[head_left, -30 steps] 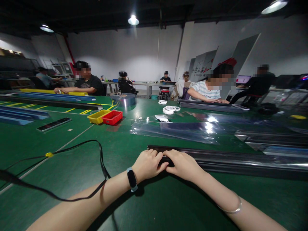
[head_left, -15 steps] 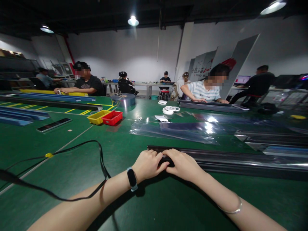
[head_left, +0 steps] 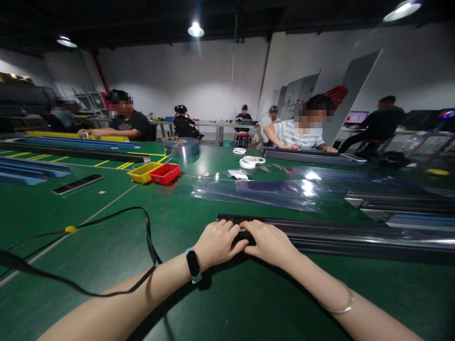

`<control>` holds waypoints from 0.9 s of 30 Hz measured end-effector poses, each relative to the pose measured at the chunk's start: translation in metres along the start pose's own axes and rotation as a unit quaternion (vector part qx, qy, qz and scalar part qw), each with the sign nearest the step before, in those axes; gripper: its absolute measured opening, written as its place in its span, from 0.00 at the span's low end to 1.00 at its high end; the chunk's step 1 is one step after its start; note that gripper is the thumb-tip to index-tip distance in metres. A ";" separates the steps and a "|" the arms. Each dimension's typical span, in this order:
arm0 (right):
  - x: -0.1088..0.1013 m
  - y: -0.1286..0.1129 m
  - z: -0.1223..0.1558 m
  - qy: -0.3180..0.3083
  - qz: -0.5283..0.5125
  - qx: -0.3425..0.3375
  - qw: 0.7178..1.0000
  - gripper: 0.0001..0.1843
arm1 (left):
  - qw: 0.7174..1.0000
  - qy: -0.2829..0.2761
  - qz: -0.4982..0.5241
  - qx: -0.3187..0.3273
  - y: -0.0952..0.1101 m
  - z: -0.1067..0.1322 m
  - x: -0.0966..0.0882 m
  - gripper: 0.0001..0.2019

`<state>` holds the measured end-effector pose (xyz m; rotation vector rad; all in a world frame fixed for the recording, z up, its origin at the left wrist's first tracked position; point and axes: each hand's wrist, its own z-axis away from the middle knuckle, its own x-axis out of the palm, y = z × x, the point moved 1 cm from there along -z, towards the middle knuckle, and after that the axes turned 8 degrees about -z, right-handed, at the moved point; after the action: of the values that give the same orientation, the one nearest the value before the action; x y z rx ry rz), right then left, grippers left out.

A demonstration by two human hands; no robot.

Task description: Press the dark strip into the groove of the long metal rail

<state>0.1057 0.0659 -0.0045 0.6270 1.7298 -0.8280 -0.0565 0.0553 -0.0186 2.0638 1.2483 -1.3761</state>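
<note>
Fingers (head_left: 227,228) stay on the black profile (head_left: 334,237); striped-shirted co-worker (head_left: 297,133) has shifted leftward.

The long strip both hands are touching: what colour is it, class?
The long strip is black, with shiny highlights; the head view shows it best.

I can't make out a word from here: the black and red characters (head_left: 296,101) on the grey panel (head_left: 300,87) are too blurred, as is the print (head_left: 300,144) on the striped shirt (head_left: 289,130).
</note>
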 end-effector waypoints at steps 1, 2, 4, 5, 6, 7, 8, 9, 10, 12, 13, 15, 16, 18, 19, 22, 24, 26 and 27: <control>0.000 0.000 0.000 0.003 0.000 0.001 1.000 0.20 | 1.000 0.001 0.001 0.001 0.000 0.000 0.000 0.15; 0.000 0.000 0.000 0.005 -0.001 0.003 1.000 0.20 | 1.000 0.001 0.001 0.002 0.000 0.001 -0.001 0.15; 0.000 0.001 0.000 0.001 -0.004 0.010 1.000 0.21 | 1.000 0.001 -0.001 0.003 0.000 0.001 0.000 0.15; 0.000 0.001 0.000 -0.004 -0.006 0.013 1.000 0.21 | 1.000 0.002 -0.003 0.004 0.000 0.001 0.000 0.15; 0.000 0.001 0.000 -0.009 -0.007 0.017 1.000 0.21 | 1.000 0.006 -0.006 0.006 0.000 0.001 0.000 0.16; -0.001 0.000 -0.001 -0.014 -0.007 0.020 1.000 0.20 | 1.000 0.012 -0.010 0.008 0.001 0.001 0.000 0.16; -0.001 0.000 -0.001 -0.018 -0.006 0.023 1.000 0.20 | 1.000 0.020 -0.015 0.012 0.002 0.000 0.000 0.16; -0.001 0.000 -0.001 -0.020 -0.002 0.024 0.999 0.18 | 0.999 0.028 -0.022 0.018 0.003 0.000 0.000 0.16; -0.001 -0.001 -0.002 -0.021 0.004 0.025 0.999 0.17 | 0.999 0.035 -0.031 0.027 0.004 -0.001 -0.001 0.15; -0.001 -0.002 -0.002 -0.021 0.015 0.021 0.999 0.13 | 0.997 0.042 -0.045 0.049 0.007 -0.002 0.000 0.14; -0.001 -0.003 -0.002 -0.020 0.018 0.019 0.999 0.12 | 0.996 0.042 -0.047 0.060 0.009 -0.003 0.001 0.14; -0.001 -0.004 -0.002 -0.017 0.021 0.016 1.000 0.12 | 0.996 0.042 -0.042 0.064 0.009 -0.003 0.004 0.14; -0.001 -0.004 -0.002 -0.016 0.021 0.016 1.000 0.13 | 0.996 0.041 -0.039 0.064 0.009 -0.003 0.006 0.14; -0.001 -0.005 -0.002 -0.014 0.027 0.014 0.999 0.13 | 0.996 0.039 -0.035 0.066 0.009 -0.003 0.008 0.15; -0.001 -0.005 -0.002 -0.013 0.031 0.010 0.999 0.13 | 0.996 0.039 -0.035 0.068 0.008 -0.004 0.009 0.15; -0.001 -0.005 -0.002 -0.011 0.038 -0.004 0.999 0.12 | 0.997 0.039 -0.036 0.064 0.008 -0.005 0.009 0.18; -0.002 -0.005 -0.002 -0.011 0.039 -0.011 0.999 0.11 | 0.997 0.037 -0.037 0.058 0.008 -0.005 0.009 0.18; -0.004 -0.003 -0.002 -0.010 0.038 -0.017 0.999 0.11 | 0.997 0.036 -0.039 0.052 0.008 -0.005 0.009 0.17; -0.005 -0.003 -0.002 -0.009 0.036 -0.020 0.999 0.12 | 0.997 0.036 -0.040 0.047 0.007 -0.004 0.009 0.17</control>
<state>0.1045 0.0655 0.0015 0.6502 1.6933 -0.7454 -0.0473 0.0586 -0.0259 2.1668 1.3326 -1.4315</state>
